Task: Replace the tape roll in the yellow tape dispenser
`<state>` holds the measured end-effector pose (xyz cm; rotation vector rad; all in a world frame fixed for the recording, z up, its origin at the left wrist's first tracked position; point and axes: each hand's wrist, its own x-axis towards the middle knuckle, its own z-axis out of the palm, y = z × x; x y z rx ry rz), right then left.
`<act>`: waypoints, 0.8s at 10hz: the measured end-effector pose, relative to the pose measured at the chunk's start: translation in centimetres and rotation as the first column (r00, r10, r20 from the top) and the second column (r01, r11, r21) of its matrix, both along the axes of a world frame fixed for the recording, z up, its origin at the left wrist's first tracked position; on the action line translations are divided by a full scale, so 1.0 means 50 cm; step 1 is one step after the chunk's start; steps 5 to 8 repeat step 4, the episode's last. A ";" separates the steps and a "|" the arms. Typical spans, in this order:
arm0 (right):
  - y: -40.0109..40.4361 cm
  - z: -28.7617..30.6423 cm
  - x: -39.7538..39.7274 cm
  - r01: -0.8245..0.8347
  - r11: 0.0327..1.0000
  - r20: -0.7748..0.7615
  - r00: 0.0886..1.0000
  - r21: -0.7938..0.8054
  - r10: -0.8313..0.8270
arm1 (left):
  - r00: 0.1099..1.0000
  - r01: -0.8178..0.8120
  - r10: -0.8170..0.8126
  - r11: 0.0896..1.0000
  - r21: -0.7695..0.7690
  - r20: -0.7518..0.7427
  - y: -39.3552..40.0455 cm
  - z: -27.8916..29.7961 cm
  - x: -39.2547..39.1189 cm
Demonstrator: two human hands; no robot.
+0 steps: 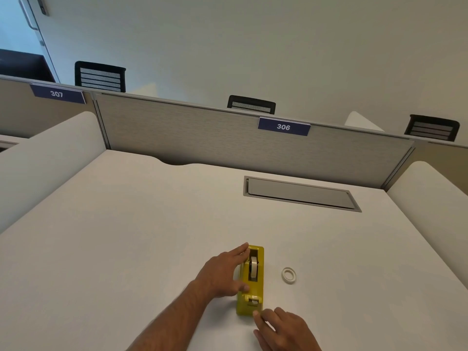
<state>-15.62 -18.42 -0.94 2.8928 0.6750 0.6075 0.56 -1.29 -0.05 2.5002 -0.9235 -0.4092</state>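
White cubicle desk (pixel 126 236), grey partition behind: both hands settling on the yellow tape dispenser (pixel 250 282), roll not yet out.

The dispenser stands lengthwise at the near middle of the desk, a roll (pixel 253 268) upright in its well. The left hand (pixel 222 272) lies spread against its left flank, fingers open and flat, pressing, not clamped. The right hand (pixel 281 328) touches the near cutter end with loosely parted fingertips, gripping nothing. A spare tape roll (pixel 289 275) lies flat just right of the dispenser, clear of both hands. Likely risks: the fingertips sit close to the cutter's teeth, so a slip could nick them; with only a flat palm steadying it, the body may skid or tip when the roll is pulled.
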 end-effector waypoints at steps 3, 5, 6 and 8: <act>0.013 0.090 -0.008 0.054 0.910 0.026 0.997 0.410 -0.070 | 1.000 0.009 -0.010 0.995 -0.094 -0.009 0.012 -0.013 -0.004; 0.005 0.180 0.016 -0.022 0.640 0.114 0.988 0.768 -0.103 | 0.997 -0.061 0.070 0.977 -0.203 0.037 0.016 -0.009 -0.001; 0.005 0.180 0.016 -0.022 0.640 0.114 0.988 0.768 -0.103 | 0.997 -0.061 0.070 0.977 -0.203 0.037 0.016 -0.009 -0.001; 0.005 0.180 0.016 -0.022 0.640 0.114 0.988 0.768 -0.103 | 0.997 -0.061 0.070 0.977 -0.203 0.037 0.016 -0.009 -0.001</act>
